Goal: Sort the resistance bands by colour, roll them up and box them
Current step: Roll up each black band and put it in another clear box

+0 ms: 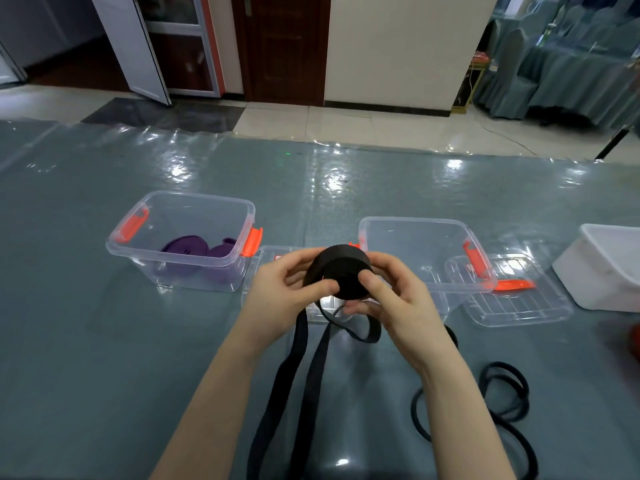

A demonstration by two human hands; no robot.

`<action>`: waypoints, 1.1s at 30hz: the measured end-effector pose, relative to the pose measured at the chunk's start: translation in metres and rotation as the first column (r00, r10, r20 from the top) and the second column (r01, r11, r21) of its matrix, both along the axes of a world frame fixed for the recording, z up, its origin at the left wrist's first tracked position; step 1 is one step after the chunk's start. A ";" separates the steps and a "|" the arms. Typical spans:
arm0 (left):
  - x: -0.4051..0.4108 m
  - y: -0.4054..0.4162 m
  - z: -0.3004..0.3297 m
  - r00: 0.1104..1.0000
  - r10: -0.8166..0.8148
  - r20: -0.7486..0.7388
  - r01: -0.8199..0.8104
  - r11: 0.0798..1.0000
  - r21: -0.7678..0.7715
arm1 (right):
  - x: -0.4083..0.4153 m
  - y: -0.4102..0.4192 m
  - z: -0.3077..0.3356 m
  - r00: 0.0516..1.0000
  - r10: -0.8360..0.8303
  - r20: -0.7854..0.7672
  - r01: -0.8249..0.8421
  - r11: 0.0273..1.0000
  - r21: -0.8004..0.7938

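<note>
While you work at mid-frame, the clear box (pixel 180 237) at centre left holds rolled purple bands (pixel 197 249) on its floor. Your left hand (pixel 280 289) curls round the near side of the black roll (pixel 341 271), thumb pressed on its face. Its loose tails (pixel 298 368) hang down toward the bottom edge over the table (pixel 86 341). Your right hand (pixel 391 299) pinches the roll's other side, thumb on the face. Just behind sits a second clear box (pixel 426 251), a lid (pixel 519 299) beside it. More black bands (pixel 498 393) lie loose at lower right; a white tub (pixel 602 268) stands at the right edge.
</note>
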State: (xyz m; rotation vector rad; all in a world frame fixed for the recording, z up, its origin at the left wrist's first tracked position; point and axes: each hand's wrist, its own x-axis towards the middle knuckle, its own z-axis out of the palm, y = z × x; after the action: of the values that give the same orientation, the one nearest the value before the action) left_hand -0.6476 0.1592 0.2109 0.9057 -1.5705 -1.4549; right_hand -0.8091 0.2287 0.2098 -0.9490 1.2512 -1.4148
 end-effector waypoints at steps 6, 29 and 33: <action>0.005 0.000 0.006 0.994 -0.062 0.089 0.067 0.996 -0.054 | -0.014 0.005 0.013 0.911 0.045 -0.410 -0.039 0.999 0.024; 0.006 0.002 0.009 0.993 -0.087 0.075 0.087 0.996 -0.003 | -0.009 0.000 0.008 0.966 -0.014 -0.260 0.016 1.000 0.007; 0.006 0.000 0.009 0.998 -0.055 0.024 0.055 0.998 0.016 | -0.002 -0.001 -0.001 0.999 0.045 -0.031 -0.044 0.998 0.035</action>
State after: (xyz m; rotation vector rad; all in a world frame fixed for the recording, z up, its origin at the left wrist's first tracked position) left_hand -0.6415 0.1589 0.2199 0.8989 -1.6159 -1.5008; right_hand -0.8115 0.2275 0.2091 -0.9729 1.2664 -1.3446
